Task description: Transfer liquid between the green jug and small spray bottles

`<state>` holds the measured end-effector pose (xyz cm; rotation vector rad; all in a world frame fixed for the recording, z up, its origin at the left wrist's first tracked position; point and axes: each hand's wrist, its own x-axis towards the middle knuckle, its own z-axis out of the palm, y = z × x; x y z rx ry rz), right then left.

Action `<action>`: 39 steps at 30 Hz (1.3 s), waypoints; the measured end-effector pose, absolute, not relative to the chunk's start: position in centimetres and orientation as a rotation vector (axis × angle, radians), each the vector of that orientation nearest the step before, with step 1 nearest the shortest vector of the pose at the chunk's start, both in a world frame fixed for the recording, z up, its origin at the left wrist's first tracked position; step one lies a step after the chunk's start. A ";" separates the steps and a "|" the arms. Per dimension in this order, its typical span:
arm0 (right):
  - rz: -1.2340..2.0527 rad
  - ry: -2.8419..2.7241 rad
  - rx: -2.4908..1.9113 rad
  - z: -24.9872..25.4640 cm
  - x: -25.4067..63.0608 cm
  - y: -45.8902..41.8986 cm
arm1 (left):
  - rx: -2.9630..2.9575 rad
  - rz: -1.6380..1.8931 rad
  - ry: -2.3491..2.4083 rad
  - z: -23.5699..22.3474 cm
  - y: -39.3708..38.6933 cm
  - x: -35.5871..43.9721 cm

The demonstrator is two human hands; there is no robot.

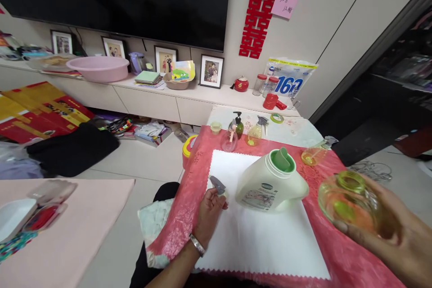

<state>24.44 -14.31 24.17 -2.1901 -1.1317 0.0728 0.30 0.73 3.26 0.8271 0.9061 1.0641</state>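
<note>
My left hand (212, 204) is closed round a grey spray nozzle (218, 184) over the white mat (256, 245). In my right hand (388, 229) I grip a yellow-tinted clear bottle (354, 202) with an open neck, held at the right above the red table cover; it is slightly blurred. Between my hands a large pale green detergent jug (266, 184) stands upright on the mat, its green spout (282, 160) showing at the open mouth. My left hand is beside the jug, apart from it.
Behind the mat stand a clear pink bottle (230, 139), a dark green pump bottle (238, 126), a yellow spray bottle (255, 133) and a small cup (215, 128). Another yellow spray bottle (312, 156) is at the right. A pink-covered table (91, 216) lies left, beyond a floor gap.
</note>
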 end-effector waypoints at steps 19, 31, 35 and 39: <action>-0.531 -2.000 -2.047 27.7 26.5 -9.8 | 0.784 1.017 0.931 4.1 0.9 0.2; -0.751 -2.165 -1.980 28.9 25.7 -8.4 | 0.790 1.012 0.928 3.9 0.9 0.1; -0.792 -2.216 -1.953 29.2 25.7 -8.0 | 0.778 1.014 0.922 3.9 0.9 0.1; -0.774 -2.233 -1.985 29.3 25.8 -7.8 | 0.783 1.008 0.918 4.1 0.9 0.1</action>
